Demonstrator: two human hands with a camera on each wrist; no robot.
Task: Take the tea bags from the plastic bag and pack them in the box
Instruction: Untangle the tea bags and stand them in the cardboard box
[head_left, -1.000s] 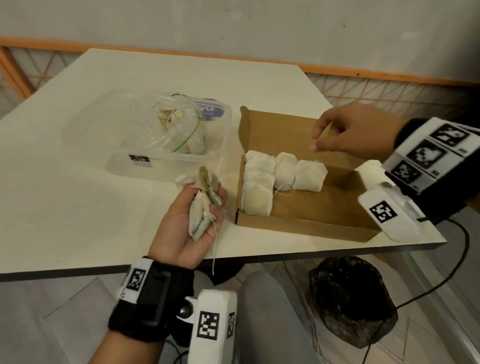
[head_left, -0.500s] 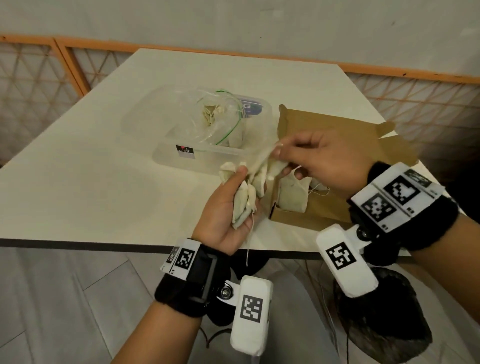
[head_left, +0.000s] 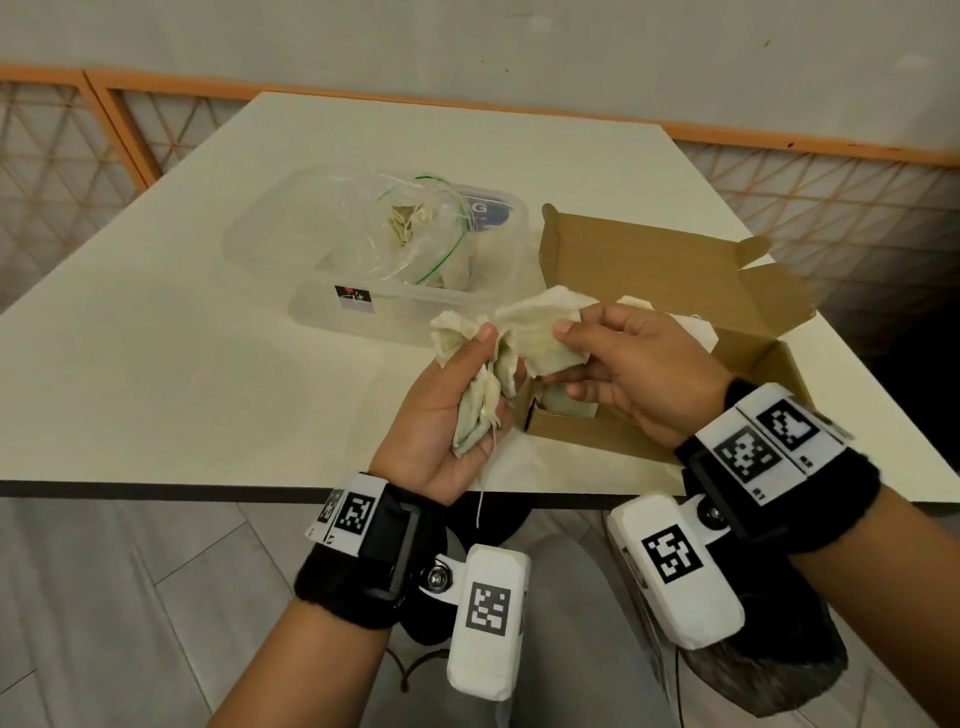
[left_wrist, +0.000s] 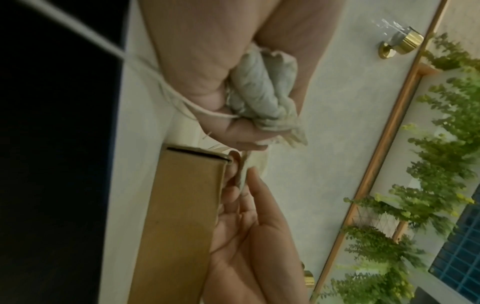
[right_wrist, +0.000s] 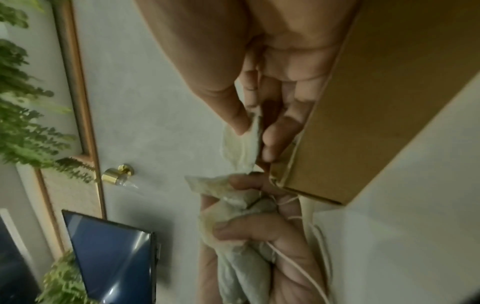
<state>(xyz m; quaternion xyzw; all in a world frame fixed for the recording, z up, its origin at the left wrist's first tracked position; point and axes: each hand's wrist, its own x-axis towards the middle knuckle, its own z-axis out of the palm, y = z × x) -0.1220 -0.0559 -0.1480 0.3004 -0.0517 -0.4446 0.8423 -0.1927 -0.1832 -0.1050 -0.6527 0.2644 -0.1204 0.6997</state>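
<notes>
Dim warm light, blurred wrist views

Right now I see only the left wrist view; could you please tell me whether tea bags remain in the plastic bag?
Observer: Yes, the plastic bag holds a clump of tea bags, inside a clear tub.
Operator: Is the box open?
Observer: Yes, the box lid is folded back, beyond the right hand.
Operator: Anything packed already?
Observer: One packed bag shows at the near left corner; the hand hides the rest.
</notes>
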